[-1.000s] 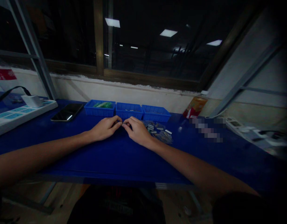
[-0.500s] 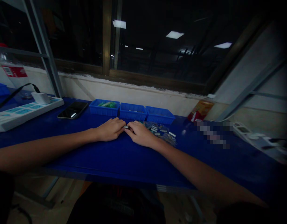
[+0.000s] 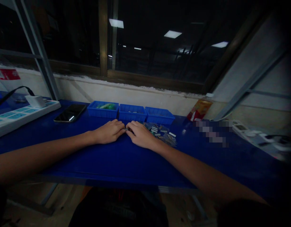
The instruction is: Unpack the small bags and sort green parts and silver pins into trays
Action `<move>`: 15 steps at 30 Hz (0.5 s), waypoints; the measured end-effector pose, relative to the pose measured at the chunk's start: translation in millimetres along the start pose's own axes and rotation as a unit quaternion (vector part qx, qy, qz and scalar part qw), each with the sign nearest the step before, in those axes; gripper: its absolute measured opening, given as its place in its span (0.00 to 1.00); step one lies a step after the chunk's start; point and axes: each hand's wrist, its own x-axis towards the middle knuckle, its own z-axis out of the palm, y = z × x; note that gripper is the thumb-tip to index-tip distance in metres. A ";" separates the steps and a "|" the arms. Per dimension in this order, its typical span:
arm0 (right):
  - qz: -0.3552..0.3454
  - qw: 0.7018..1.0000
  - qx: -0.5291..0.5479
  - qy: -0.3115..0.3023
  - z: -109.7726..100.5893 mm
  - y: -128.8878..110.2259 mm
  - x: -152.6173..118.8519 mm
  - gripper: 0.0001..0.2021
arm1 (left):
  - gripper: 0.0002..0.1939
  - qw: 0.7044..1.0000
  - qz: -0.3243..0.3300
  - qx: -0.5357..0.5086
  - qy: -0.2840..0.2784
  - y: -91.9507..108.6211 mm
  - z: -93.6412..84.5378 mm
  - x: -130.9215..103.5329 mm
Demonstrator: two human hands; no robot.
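Observation:
My left hand [image 3: 110, 131] and my right hand [image 3: 140, 134] meet over the blue table, fingers bent and closed. Between their fingertips sits a small metallic piece [image 3: 126, 129], mostly covered, so its kind does not show. Both hands pinch it, one from each side. Just right of my right hand lies a loose spread of small silvery-white pieces [image 3: 172, 134] among clear plastic bags [image 3: 168, 140]. Behind the hands stand a blue bin with green material [image 3: 102, 111], a middle blue bin [image 3: 132, 114] with a few small pieces, and a right blue bin [image 3: 160, 117].
A phone [image 3: 70, 113] and a white power strip [image 3: 24, 115] lie on the left, with a bottle [image 3: 7, 75] behind. An orange-red packet [image 3: 199, 109] leans against the wall at right, near another power strip [image 3: 256, 135]. A window rises beyond the table [image 3: 100, 164].
The view has shifted slightly, so the surroundings sit a little further left. My hands stay together at the small piece, which is now more covered by the fingers.

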 end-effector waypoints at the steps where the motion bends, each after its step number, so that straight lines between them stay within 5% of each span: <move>1: 0.002 1.000 -0.016 -0.004 0.2 -0.4 -0.1 0.05 | 0.17 1.000 -0.001 -0.002 0.001 -0.2 0.0 0.0; 10: 0.005 0.997 -0.068 -0.029 0.6 -2.7 0.1 0.14 | 0.16 0.999 -0.031 -0.023 -0.019 2.5 0.0 -0.6; 15: 0.011 1.000 -0.009 -0.002 1.7 -1.4 0.3 0.07 | 0.18 0.995 -0.081 0.015 -0.055 6.8 -4.8 -1.7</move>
